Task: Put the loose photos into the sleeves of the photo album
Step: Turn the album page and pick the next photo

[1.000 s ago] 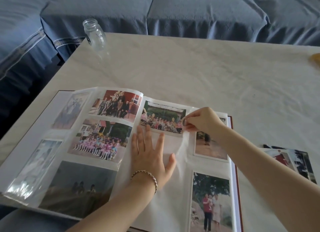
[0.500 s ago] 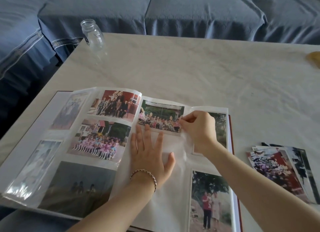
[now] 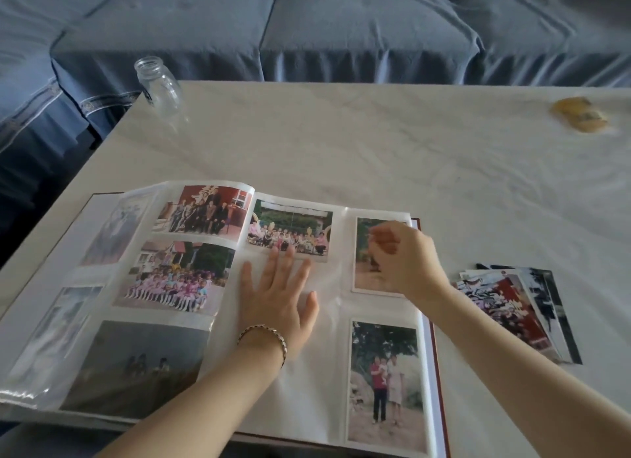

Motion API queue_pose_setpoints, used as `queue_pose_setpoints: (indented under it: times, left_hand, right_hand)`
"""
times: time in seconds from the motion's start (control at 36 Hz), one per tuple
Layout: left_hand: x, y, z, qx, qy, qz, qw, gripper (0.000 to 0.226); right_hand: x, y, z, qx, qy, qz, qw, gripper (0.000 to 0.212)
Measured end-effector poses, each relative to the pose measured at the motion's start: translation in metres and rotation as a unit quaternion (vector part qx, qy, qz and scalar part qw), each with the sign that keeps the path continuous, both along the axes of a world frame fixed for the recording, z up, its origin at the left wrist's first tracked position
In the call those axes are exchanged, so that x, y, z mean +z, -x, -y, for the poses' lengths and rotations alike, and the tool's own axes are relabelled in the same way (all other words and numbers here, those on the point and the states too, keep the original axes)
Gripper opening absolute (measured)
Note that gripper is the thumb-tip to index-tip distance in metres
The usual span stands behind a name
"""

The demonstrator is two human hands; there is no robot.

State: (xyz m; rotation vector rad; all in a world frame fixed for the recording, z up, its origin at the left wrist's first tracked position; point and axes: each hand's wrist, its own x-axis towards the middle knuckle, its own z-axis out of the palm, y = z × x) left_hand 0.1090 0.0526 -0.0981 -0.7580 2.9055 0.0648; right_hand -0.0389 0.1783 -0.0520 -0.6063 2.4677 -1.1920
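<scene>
We find the photo album [image 3: 307, 399] lying open on the table [image 3: 375, 143], filling the lower left and centre of the frame. Most of the sleeves we can see hold prints.

The left hand [image 3: 276, 297] lies flat on the album's right page with its fingers spread. It presses the clear film of a sleeve with no print in it. Its fingertips reach the lower edge of the group photo [image 3: 290, 232], which sits in the sleeve above. A bracelet [image 3: 263, 338] circles the wrist.

The right hand [image 3: 406, 259] is over the upright photo [image 3: 370, 273] in the upper right sleeve. Its fingers are curled and its thumb is close to the fingertips. The hand is blurred, so we cannot tell whether it pinches the film or holds nothing.

The loose photos [image 3: 505, 307] lie in a fanned pile on the table at the right of the frame. The pile is just beside the album's right edge and apart from both hands.

A clear jar [image 3: 158, 85] stands at the table's far corner, upper left. A yellow object [image 3: 580, 114] lies at upper right. A blue sofa [image 3: 341, 30] runs along the top of the frame.
</scene>
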Motion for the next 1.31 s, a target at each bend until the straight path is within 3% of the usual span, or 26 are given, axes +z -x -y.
queue_pose_setpoints:
  times: [0.14, 0.22, 0.36, 0.47, 0.56, 0.61, 0.72, 0.81, 0.89, 0.97, 1.03, 1.11, 1.17, 1.22, 1.31]
  left_hand:
    - [-0.005, 0.0, 0.005, -0.014, 0.028, -0.013, 0.999, 0.072]
    - [0.001, 0.001, 0.003, -0.02, -0.013, -0.038, 0.999, 0.063]
    - [-0.002, -0.002, -0.002, -0.002, 0.003, -0.045, 0.999, 0.082]
    - [-0.001, 0.0, -0.004, -0.001, 0.006, -0.037, 0.999, 0.084]
    - [0.001, 0.001, -0.007, -0.001, 0.001, -0.034, 0.999, 0.085]
    - [0.001, 0.0, -0.007, -0.007, 0.001, -0.031, 1.0, 0.085]
    - [0.004, 0.0, -0.007, -0.007, -0.019, -0.029, 0.999, 0.073]
    - [0.012, 0.003, -0.01, -0.01, -0.011, -0.002, 1.0, 0.066]
    - [0.024, 0.008, -0.015, -0.025, -0.019, 0.052, 0.998, 0.054]
    - [0.044, 0.012, -0.029, -0.01, -0.167, -0.044, 0.985, 0.045]
    - [0.06, 0.015, -0.042, 0.049, -0.314, -0.101, 0.943, 0.041]
    - [0.083, 0.024, -0.054, 0.129, -0.562, -0.141, 0.805, 0.045]
    - [0.089, 0.025, -0.054, 0.153, -0.617, -0.127, 0.762, 0.041]
    - [0.089, 0.024, -0.053, 0.168, -0.585, -0.15, 0.779, 0.032]
    - [0.084, 0.017, -0.044, 0.133, -0.47, -0.181, 0.854, 0.029]
  right_hand:
    - [0.002, -0.001, -0.078, 0.067, -0.201, -0.124, 0.97, 0.031]
    - [-0.001, -0.001, -0.115, 0.026, -0.305, -0.124, 0.944, 0.051]
    - [-0.007, -0.003, -0.148, 0.024, -0.406, -0.094, 0.909, 0.075]
    - [-0.01, -0.008, -0.154, 0.041, -0.423, -0.116, 0.898, 0.069]
    - [-0.007, -0.012, -0.152, 0.06, -0.442, -0.133, 0.885, 0.044]
    - [-0.003, -0.015, -0.15, 0.062, -0.431, -0.143, 0.889, 0.023]
    - [-0.001, -0.013, -0.152, 0.019, -0.396, -0.103, 0.912, 0.033]
    - [0.002, -0.012, -0.156, -0.008, -0.375, -0.114, 0.92, 0.028]
    - [0.008, -0.018, -0.158, -0.043, -0.273, -0.198, 0.94, 0.016]
    - [0.005, -0.023, -0.157, -0.012, -0.119, -0.365, 0.923, 0.038]
    - [0.007, -0.029, -0.149, 0.052, -0.056, -0.396, 0.915, 0.038]
    - [0.012, -0.043, -0.132, 0.124, -0.007, -0.427, 0.896, 0.033]
    - [0.012, -0.052, -0.121, 0.168, 0.005, -0.438, 0.883, 0.033]
    - [0.011, -0.058, -0.113, 0.2, -0.003, -0.43, 0.881, 0.033]
    - [0.007, -0.062, -0.108, 0.186, -0.01, -0.342, 0.921, 0.054]
